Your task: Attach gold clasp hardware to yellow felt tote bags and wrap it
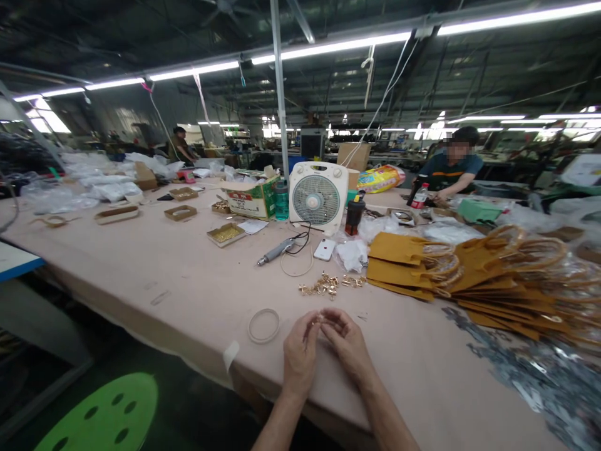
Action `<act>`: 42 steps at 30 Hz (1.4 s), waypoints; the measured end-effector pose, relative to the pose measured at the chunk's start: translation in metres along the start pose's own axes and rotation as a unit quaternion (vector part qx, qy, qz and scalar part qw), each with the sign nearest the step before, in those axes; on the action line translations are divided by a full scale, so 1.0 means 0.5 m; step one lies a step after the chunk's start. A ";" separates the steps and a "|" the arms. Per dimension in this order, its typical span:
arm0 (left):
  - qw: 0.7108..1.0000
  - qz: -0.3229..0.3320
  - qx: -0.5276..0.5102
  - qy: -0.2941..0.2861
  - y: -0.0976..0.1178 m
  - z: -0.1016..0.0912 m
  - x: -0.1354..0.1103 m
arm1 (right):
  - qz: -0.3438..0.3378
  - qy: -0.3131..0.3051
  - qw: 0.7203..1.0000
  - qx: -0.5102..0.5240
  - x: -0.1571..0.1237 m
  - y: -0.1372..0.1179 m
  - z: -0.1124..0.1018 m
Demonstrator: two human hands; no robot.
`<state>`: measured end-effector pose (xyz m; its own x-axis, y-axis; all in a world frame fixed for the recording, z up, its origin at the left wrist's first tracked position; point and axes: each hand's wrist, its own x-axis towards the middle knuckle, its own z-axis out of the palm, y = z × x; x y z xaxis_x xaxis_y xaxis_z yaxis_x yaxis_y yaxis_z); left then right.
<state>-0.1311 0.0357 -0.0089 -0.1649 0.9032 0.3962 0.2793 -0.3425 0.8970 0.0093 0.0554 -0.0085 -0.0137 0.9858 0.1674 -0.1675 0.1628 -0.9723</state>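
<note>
My left hand (300, 351) and my right hand (345, 338) meet over the pink table (188, 275), fingers pinched together on a small gold metal fitting (321, 319) between them. Just beyond lies a loose heap of gold metal fittings (331, 285). A clear tape ring (263, 326) lies to the left of my left hand. Mustard-yellow bag pieces with ring handles (469, 269) are stacked to the right.
A white desk fan (318, 199), a grey electric hand tool (276, 252), a phone (324, 249), a dark bottle (354, 216), a carton (251, 197) and small trays of parts (226, 233) stand further back. A person (451, 169) sits at the far right. A green stool (106, 416) is below left.
</note>
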 end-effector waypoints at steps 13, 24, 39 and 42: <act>1.000 0.002 0.009 -0.026 -0.006 0.000 -0.004 | -0.138 -0.016 0.979 -0.147 -0.005 -0.008 -0.003; 0.990 -0.088 -0.081 -0.071 0.012 -0.005 0.004 | -0.085 -0.045 0.990 -0.107 -0.004 -0.015 -0.008; 0.974 -0.143 -0.147 -0.096 0.008 -0.017 0.017 | -0.222 -0.017 0.954 -0.199 -0.010 -0.022 -0.002; 0.976 -0.139 -0.141 -0.093 0.002 -0.015 0.015 | -0.207 -0.015 0.961 -0.183 -0.010 -0.018 -0.001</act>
<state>-0.1393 0.0403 -0.0037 -0.0155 0.9937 0.1109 -0.0265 -0.1113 0.9934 0.0113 0.0490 -0.0006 -0.0502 0.8326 0.5516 0.1939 0.5499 -0.8124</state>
